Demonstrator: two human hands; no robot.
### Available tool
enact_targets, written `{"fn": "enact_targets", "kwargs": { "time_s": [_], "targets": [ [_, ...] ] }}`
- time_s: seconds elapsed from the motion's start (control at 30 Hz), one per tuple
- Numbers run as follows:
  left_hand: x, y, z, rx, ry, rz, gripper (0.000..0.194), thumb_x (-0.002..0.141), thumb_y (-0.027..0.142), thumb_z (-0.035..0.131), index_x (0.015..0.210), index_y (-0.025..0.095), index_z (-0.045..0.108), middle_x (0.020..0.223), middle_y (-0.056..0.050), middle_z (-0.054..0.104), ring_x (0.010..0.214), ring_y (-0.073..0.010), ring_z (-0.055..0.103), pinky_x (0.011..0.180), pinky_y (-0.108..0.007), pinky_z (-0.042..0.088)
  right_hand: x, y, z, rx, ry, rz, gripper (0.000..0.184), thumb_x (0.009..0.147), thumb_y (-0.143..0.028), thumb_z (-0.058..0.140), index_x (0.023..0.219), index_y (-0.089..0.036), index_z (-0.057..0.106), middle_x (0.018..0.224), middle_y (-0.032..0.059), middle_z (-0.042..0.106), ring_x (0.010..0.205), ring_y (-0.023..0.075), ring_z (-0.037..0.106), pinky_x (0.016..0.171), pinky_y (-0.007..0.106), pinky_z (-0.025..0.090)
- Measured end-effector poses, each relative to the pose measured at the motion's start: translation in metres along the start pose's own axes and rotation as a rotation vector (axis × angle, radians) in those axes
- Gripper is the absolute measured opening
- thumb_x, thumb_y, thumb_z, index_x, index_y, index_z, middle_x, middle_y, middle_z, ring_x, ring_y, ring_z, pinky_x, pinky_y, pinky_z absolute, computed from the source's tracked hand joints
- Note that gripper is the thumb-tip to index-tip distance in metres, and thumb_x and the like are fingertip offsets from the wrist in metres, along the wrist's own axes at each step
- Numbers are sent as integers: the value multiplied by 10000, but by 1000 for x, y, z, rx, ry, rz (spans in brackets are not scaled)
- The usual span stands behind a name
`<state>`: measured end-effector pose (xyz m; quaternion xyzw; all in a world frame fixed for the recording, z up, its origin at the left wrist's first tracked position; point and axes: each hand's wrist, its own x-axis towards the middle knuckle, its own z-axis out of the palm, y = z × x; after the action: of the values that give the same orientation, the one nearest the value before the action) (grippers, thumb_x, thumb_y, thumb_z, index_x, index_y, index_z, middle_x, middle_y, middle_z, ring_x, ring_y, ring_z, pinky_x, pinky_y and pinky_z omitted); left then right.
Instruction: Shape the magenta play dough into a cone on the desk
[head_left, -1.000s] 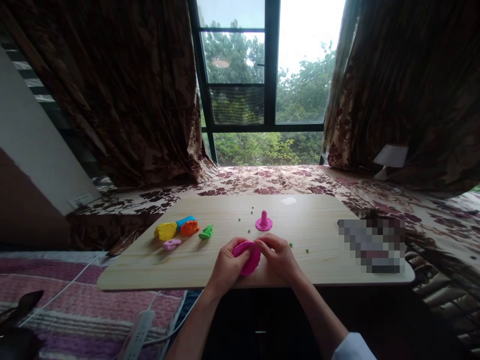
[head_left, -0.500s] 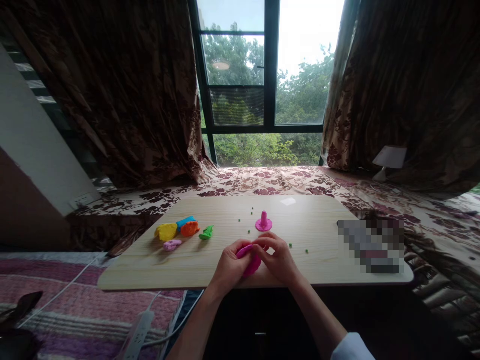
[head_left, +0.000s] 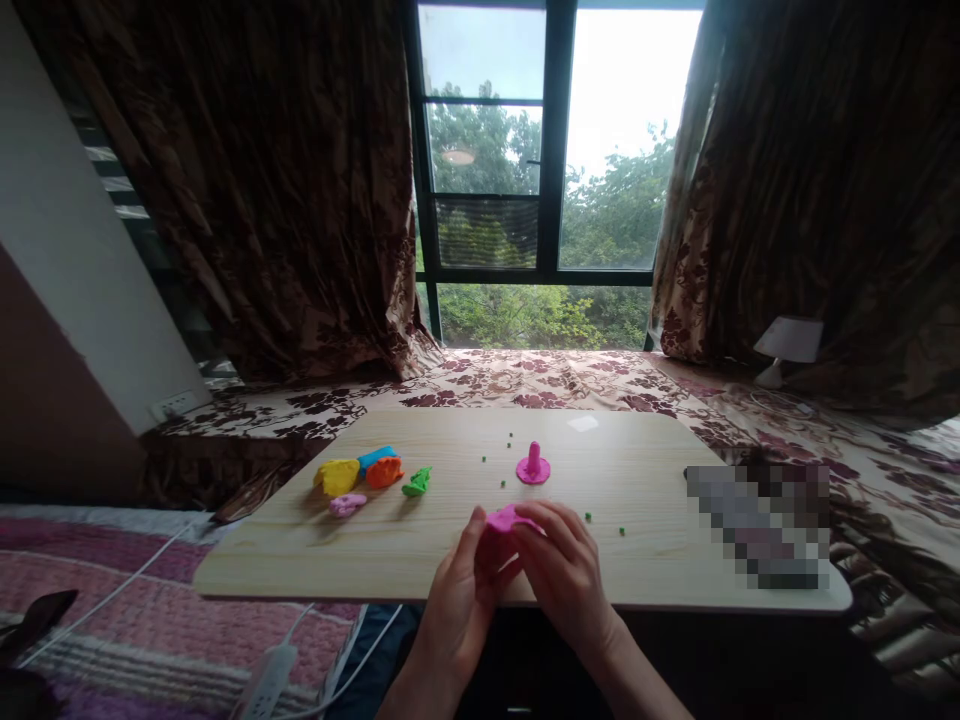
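Note:
Above the table's near edge, a piece of magenta modelling clay (head_left: 504, 522) is held between both hands. My left hand (head_left: 459, 590) grips its left side, with the thumb up along it. On the other side, the bent fingers of my right hand (head_left: 564, 560) press on its top and right; some fingertips are hidden. Just beyond stands a magenta clay shape (head_left: 533, 465), a flat round base with an upright stem. Several tiny green clay bits (head_left: 503, 484) are scattered around it.
Left on the table (head_left: 285, 560) lie yellow clay (head_left: 337, 477), blue clay (head_left: 377, 458), orange clay (head_left: 384, 472), pale pink clay (head_left: 347, 505) and green clay (head_left: 417, 482). A blurred-out object (head_left: 757, 525) lies at the right. A lamp (head_left: 790, 340) stands behind; a power strip (head_left: 266, 680) is at lower left.
The magenta piece in my hands has been tipped up from a tilted disc and now looks folded or cupped. Both hands have turned more upright around it. The view has tilted upward slightly.

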<state>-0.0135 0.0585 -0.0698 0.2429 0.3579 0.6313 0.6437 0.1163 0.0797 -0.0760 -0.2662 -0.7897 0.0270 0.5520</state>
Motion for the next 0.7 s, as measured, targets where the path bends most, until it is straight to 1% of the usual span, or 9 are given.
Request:
{"fn": "enact_targets", "kwargs": {
  "time_s": [0.07, 0.13, 0.23, 0.27, 0.3, 0.37, 0.43, 0.57, 0.7],
  "targets": [
    [6, -1, 0, -77, -3, -7, 86, 786, 218, 625, 843, 158, 646, 789, -28, 705, 698, -111, 652, 649, -217, 525, -3, -5, 0, 42, -67, -29, 368, 815, -70, 551, 1129, -258, 588, 1111, 47, 619, 1058, 209, 521, 904, 382, 438],
    [9, 0, -1, -126, 3, -16, 95, 776, 147, 627, 869, 160, 643, 804, -24, 710, 707, -103, 658, 656, -205, 525, -3, -8, -1, 114, -26, 66, 357, 822, -90, 545, 1138, -252, 581, 1129, 56, 605, 1065, 206, 526, 916, 378, 433],
    [7, 1, -3, -157, 0, -49, 217, 771, 117, 629, 987, 143, 629, 958, -79, 706, 828, -145, 667, 738, -260, 533, 2, -8, -2, 284, 130, 363, 251, 841, -164, 539, 1074, -227, 609, 1173, 74, 565, 1092, 214, 517, 916, 370, 434],
    [5, 1, -2, -163, -8, -62, 245, 772, 116, 630, 1015, 139, 623, 986, -92, 700, 845, -155, 667, 745, -274, 534, 4, -7, -2, 374, 151, 475, 221, 842, -201, 549, 1051, -221, 615, 1166, 77, 567, 1082, 218, 526, 889, 359, 451],
    [3, 2, -2, -170, -20, -73, 257, 774, 116, 629, 1030, 138, 619, 995, -98, 697, 849, -160, 667, 742, -279, 535, 6, -7, -2, 480, 149, 582, 211, 837, -239, 563, 1040, -216, 616, 1143, 77, 581, 1055, 218, 544, 854, 346, 469],
    [-1, 3, 0, -187, -45, -85, 257, 787, 117, 615, 1043, 141, 617, 997, -99, 696, 857, -160, 666, 743, -282, 535, 8, -6, -1, 708, 115, 766, 255, 824, -296, 587, 1063, -208, 597, 1068, 75, 624, 972, 207, 584, 784, 318, 487],
    [-5, 5, 1, -201, -75, -88, 257, 806, 131, 596, 1062, 145, 610, 1019, -104, 689, 881, -162, 658, 765, -293, 529, 9, -8, -1, 893, 91, 880, 303, 812, -310, 608, 1091, -195, 577, 997, 70, 653, 895, 190, 602, 754, 304, 479],
    [-10, 10, 2, -214, -114, -108, 268, 829, 177, 578, 1094, 143, 596, 1097, -122, 659, 913, -172, 643, 791, -319, 520, 8, -10, -3, 1094, 95, 966, 341, 769, -272, 666, 1083, -170, 580, 1001, 76, 649, 846, 171, 589, 741, 298, 456],
    [-12, 11, 3, -288, -89, -128, 241, 831, 152, 572, 1068, 173, 609, 1030, -75, 686, 896, -154, 640, 800, -323, 512, 8, -9, -5, 1208, 38, 1001, 381, 752, -250, 683, 1108, -174, 572, 978, 71, 646, 792, 153, 583, 707, 288, 442]
  ]
}}
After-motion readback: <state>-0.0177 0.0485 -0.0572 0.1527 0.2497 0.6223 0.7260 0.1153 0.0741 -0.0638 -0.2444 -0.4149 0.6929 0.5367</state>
